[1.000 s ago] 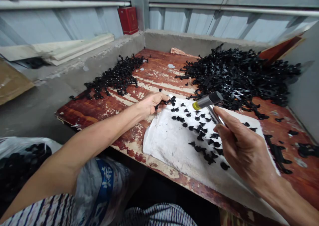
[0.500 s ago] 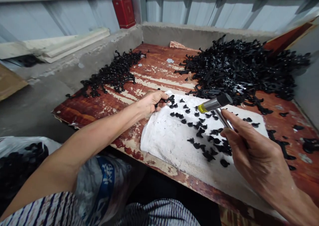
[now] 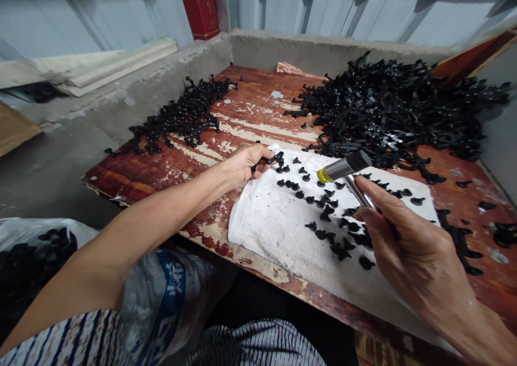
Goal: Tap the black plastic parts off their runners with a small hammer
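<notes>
My left hand [image 3: 245, 162] is closed on a black plastic sprue piece [image 3: 270, 161] and rests at the left edge of a white pad [image 3: 274, 226]. My right hand [image 3: 404, 247] grips the metal handle of a small hammer [image 3: 345, 167] whose head, black at one end and yellow at the other, hangs just above the pad. Several small black plastic parts [image 3: 327, 215] lie scattered over the pad between my hands.
A worn red board [image 3: 258, 113] carries a big heap of black sprues [image 3: 396, 113] at the back right and a smaller heap [image 3: 181, 118] at the left. A concrete ledge surrounds it. A plastic bag with black parts [image 3: 28, 258] sits low at left.
The view has shifted slightly. The hammer head rose a little and has come back down toward the pad. My left hand stays in place with its piece.
</notes>
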